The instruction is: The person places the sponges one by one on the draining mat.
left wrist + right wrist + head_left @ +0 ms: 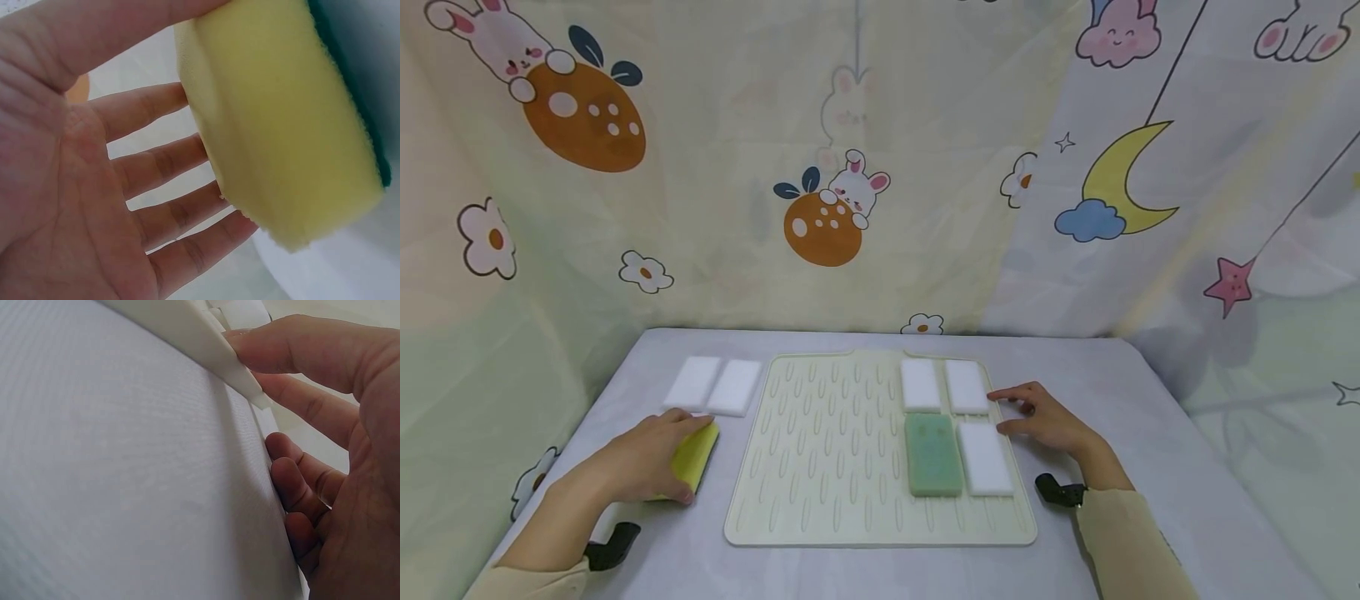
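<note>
Left of the pale ridged mat, my left hand grips a yellow sponge, thumb on one side and fingers on the other. The left wrist view shows the sponge's thick yellow foam with a dark green scouring layer. At the mat's right edge, my right hand touches the rim with index finger and thumb apart, close beside two white sponges. Its other fingers bend loosely near the tabletop in the right wrist view.
On the mat's right part lie a green pad, another white block and a lower white block. Two more white blocks lie on the white tablecloth at the back left. A patterned curtain hangs behind.
</note>
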